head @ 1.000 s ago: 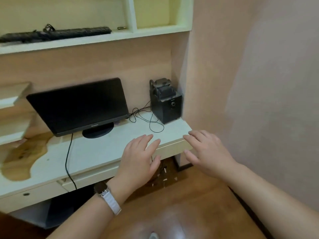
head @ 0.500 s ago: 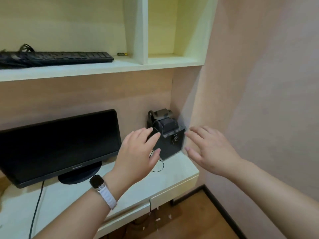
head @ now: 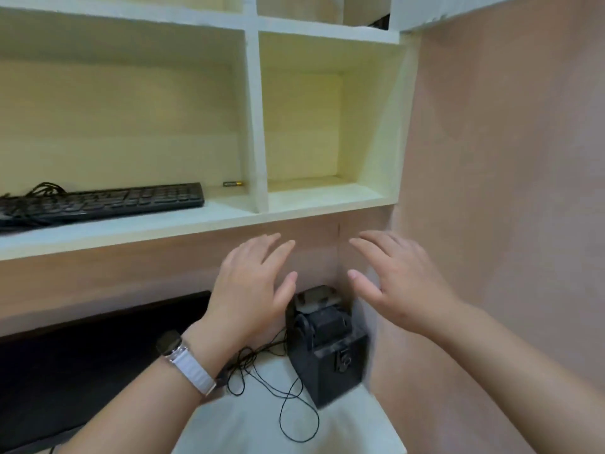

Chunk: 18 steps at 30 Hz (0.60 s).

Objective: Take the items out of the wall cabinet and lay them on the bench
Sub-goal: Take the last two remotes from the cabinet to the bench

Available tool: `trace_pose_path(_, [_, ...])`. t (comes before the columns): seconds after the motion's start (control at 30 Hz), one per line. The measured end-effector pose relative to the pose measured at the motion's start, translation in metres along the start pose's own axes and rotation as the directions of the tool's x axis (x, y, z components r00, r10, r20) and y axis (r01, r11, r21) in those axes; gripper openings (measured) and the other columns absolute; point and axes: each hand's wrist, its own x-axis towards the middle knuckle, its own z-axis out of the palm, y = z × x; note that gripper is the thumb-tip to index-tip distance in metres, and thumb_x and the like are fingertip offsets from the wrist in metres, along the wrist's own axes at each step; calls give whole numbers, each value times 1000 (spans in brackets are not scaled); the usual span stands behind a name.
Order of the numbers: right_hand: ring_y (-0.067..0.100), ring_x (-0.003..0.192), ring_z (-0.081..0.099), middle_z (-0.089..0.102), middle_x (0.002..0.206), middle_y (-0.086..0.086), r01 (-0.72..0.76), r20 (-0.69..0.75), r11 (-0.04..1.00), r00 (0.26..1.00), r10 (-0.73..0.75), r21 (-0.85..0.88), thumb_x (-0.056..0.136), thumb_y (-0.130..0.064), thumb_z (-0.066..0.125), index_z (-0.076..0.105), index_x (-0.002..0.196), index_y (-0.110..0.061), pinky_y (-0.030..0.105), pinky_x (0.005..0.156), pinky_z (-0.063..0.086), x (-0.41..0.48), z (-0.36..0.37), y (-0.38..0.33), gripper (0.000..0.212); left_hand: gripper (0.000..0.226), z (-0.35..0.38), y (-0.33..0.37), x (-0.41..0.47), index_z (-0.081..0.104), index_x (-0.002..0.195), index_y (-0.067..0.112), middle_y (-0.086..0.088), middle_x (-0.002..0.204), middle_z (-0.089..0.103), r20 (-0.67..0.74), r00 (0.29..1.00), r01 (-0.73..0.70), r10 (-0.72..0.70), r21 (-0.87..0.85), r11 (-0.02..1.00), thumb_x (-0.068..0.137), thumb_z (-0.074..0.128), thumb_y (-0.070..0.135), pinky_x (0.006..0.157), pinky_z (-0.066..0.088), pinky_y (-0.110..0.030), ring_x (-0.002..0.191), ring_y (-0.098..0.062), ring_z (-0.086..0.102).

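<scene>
At left of the frame a black keyboard (head: 101, 203) lies on the wall cabinet (head: 252, 126) shelf, a small battery (head: 232, 184) just right of it. Below, at centre, the left hand (head: 252, 290) and right hand (head: 399, 283) hover with fingers loosely spread, holding nothing, well apart from both items.

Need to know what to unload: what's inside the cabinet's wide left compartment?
A black keyboard with its bundled cable, and a small battery by the divider. The compartment's left end is outside the view.
</scene>
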Motion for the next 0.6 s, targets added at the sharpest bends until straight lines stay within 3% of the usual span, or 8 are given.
trace_pose_path(0.2, [28,117,55,62,125,5,78,-173,997,982,-81,-20,86,-50,39,61,124,-16,40,92,44,78,-31,65,56,50,-9,10,93,61,129,17,-9,130,60,-127,992,13,-4,66,998,87,48,42,93,44,-44,118,-30,55])
trace_pose_path(0.4, [30,118,51,58,129,8,181,-313,983,933,-180,-24,87,-51,37,58,127,-14,43,93,43,154,-61,103,58,51,-30,26,176,59,130,16,-9,131,59,-301,947,-80,109,106,991,87,51,42,95,44,-44,120,-27,52])
trace_pose_path(0.53, [31,117,51,57,128,10,212,-429,976,878,-212,-47,87,-49,40,58,126,-11,44,88,47,200,-81,112,57,55,-62,24,242,55,134,17,-6,134,56,-333,923,-165,194,115,980,87,51,44,98,46,-46,122,-25,51])
trace_pose_path(0.6, [32,116,52,57,127,11,223,-471,973,853,-226,-63,88,-48,41,58,125,-10,43,88,48,218,-89,112,56,55,-80,25,273,52,136,21,-1,134,54,-315,923,-197,221,108,975,87,52,45,91,48,-40,115,-20,53])
